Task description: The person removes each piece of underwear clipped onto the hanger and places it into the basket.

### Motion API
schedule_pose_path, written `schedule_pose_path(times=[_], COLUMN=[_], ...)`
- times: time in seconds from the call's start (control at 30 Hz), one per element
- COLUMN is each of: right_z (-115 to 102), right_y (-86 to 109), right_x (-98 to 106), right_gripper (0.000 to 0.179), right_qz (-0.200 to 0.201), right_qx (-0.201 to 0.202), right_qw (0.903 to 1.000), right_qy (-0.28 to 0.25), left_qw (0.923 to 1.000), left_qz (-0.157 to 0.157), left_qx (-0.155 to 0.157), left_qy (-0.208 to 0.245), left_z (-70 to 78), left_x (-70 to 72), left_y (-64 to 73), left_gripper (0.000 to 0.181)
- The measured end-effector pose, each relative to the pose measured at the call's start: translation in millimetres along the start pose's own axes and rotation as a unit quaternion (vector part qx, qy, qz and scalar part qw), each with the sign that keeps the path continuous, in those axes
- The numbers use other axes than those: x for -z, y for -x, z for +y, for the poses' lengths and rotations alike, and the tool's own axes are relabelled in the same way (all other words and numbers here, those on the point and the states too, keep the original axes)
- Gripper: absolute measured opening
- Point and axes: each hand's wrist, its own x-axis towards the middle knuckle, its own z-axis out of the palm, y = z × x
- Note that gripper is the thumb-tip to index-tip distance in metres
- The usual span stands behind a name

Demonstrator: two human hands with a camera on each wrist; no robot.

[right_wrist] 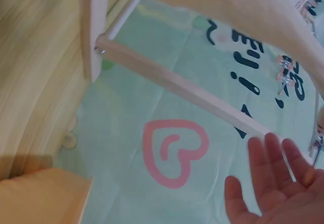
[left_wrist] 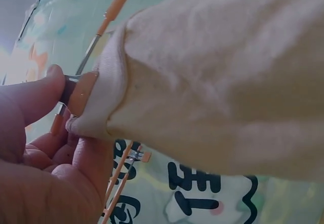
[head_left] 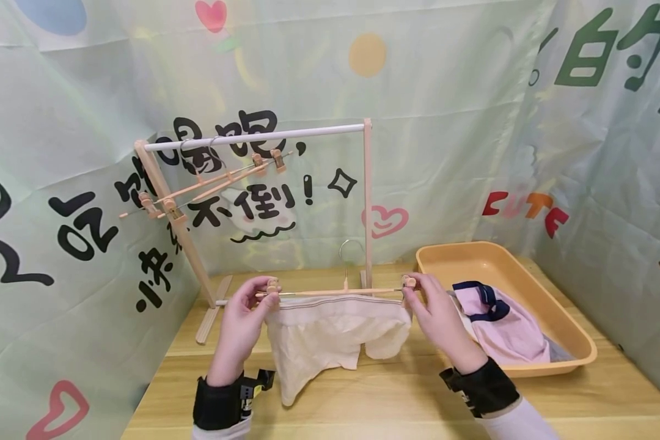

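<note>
A pair of cream underpants hangs by its waistband from a clip hanger, held over the table in the head view. My left hand pinches the hanger's left clip between thumb and fingers; in the left wrist view the clip sits on the waistband corner. My right hand holds the right clip with thumb and forefinger. Its other fingers are stretched out in the right wrist view, where the clip is mostly cut off. The hanger's hook points up.
Behind the hands stands a wooden rack with a white rail; two clip hangers hang at its left. A yellow tray at the right holds a pink garment with navy trim. A printed cloth surrounds the wooden table.
</note>
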Motion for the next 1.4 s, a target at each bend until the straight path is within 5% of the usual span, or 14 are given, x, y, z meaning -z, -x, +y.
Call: schedule_pose_path(times=[0.2,0.47,0.83,1.4], right_z=[-9,-14,-13,-21], right_y=[-2.4,-5.2,-5.4,-5.6], right_x=[8,15,16,16], right_gripper=[0.028,0.027,0.029,0.022], right_qz=[-0.006,-0.024,-0.024,-0.023], right_qx=[-0.019,-0.069,-0.078,-0.068], right_qw=[0.9939,0.9692,0.9651,0.979], right_qy=[-0.108,-0.235,-0.249,-0.191], left_qw=[0.9996,0.9994,0.9989,0.9929], left_qz=[-0.004,-0.019,-0.043,-0.057], left_qx=[-0.011,-0.001,0.019,0.051], left_qy=[0.026,0.031,-0.005,-0.091], left_z=[-2.0,-8.0,-12.3,-19.8], left_x=[1.3,2.9,2.6,0.3], left_y=[-1.3,-4.9,-5.3,-6.5], left_gripper=[0.029,0.031,0.031,0.031])
